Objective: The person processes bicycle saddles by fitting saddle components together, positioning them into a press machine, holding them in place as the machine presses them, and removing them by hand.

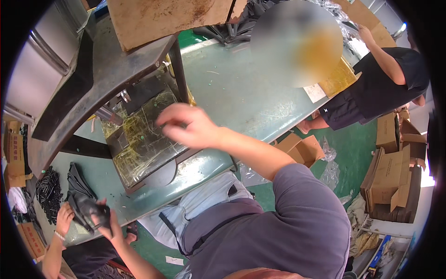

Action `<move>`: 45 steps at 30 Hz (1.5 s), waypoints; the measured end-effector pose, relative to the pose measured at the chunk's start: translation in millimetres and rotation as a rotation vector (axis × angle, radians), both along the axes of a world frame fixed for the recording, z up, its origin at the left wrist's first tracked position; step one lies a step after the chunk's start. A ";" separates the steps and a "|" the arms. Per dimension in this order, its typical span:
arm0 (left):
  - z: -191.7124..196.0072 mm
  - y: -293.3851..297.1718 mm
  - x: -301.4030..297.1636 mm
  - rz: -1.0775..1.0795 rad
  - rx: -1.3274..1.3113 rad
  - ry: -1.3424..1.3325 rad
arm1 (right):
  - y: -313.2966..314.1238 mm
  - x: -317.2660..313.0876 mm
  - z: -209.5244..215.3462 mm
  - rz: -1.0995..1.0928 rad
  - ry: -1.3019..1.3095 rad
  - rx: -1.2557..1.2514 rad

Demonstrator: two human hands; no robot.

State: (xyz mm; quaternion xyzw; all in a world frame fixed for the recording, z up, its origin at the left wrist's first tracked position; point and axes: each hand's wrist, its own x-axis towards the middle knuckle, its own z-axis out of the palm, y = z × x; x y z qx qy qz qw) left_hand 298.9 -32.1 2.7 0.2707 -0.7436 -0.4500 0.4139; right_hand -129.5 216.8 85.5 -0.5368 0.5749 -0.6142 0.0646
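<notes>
My right hand (190, 125) hangs over the bed of a press, blurred by motion. Its fingers are loosely bent, with a gap between them, and nothing shows in them. Below it lies the press bed (134, 160), a dark plate covered with yellow tape and clear film. A dark flat piece (146, 95) rests toward its back. The dark curved frame of the press (107, 81) arches over the bed on the left, and a metal rod (109, 115) reaches down from it. My left hand is out of view.
At lower left, a co-worker's hands (65, 218) handle a black part (90, 211) beside a heap of small black pieces (49, 188). Another person (371, 88) stands at the table's far right. Cardboard boxes (388, 179) stand on the green floor. A board (162, 18) tops the press.
</notes>
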 end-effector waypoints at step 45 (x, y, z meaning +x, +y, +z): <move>12.8 25.1 -310.6 0.135 -0.605 -0.183 | -117.0 18.8 -63.8 -0.527 0.385 0.121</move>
